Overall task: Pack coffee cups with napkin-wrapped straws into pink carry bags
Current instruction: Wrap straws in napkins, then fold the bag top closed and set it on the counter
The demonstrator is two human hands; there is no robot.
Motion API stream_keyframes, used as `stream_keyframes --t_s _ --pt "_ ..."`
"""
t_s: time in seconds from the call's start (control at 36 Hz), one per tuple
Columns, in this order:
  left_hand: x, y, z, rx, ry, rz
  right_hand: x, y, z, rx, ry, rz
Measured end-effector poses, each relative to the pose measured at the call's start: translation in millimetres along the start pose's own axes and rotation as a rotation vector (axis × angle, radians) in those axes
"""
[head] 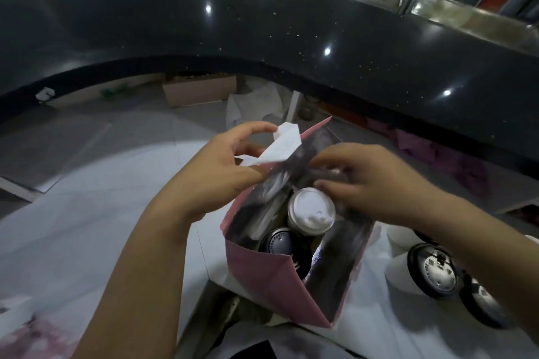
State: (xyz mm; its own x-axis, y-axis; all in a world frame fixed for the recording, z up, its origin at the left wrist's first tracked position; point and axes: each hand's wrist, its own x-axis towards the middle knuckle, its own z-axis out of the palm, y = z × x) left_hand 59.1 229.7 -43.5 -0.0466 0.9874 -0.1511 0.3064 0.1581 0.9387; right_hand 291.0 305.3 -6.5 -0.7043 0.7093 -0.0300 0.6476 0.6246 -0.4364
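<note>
A pink carry bag (274, 280) with a silver lining stands open on the white counter. Inside it stand a cup with a white lid (310, 210) and, nearer me, a cup with a black lid (277, 243). My left hand (215, 166) pinches a folded white napkin (277, 146) at the bag's far left rim. My right hand (370, 181) reaches over the bag's mouth, its blurred fingers curled at the far rim just above the white lid; what they hold is unclear.
Two more black-lidded cups (431, 271) (481, 304) stand right of the bag under my right forearm. A curved black counter (262, 32) runs across the back. Below it lie a cardboard box (198, 90) and purple cloth (443, 154). Pink blurred material (26, 335) sits at the bottom left.
</note>
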Motion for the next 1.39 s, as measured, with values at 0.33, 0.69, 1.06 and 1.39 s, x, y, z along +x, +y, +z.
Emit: stream_keyframes --t_s 0.33,0.69,1.06,1.39 --pt "-39.5 1.4 28.0 0.119 0.122 -0.007 -50.0 94.0 5.2 0.835 0.444 0.386" --pt "-144.6 -39.1 100.2 -0.38 0.596 -0.057 -64.1 115.2 53.3 1.068 0.134 0.406" --pt "-181.6 -72.8 181.0 -0.308 0.365 -0.174 -125.1 120.0 61.8 0.986 -0.029 0.147" --pt "-188.1 -53.3 185.1 -0.23 0.542 -0.073 -154.7 152.0 62.5 1.022 -0.016 -0.055"
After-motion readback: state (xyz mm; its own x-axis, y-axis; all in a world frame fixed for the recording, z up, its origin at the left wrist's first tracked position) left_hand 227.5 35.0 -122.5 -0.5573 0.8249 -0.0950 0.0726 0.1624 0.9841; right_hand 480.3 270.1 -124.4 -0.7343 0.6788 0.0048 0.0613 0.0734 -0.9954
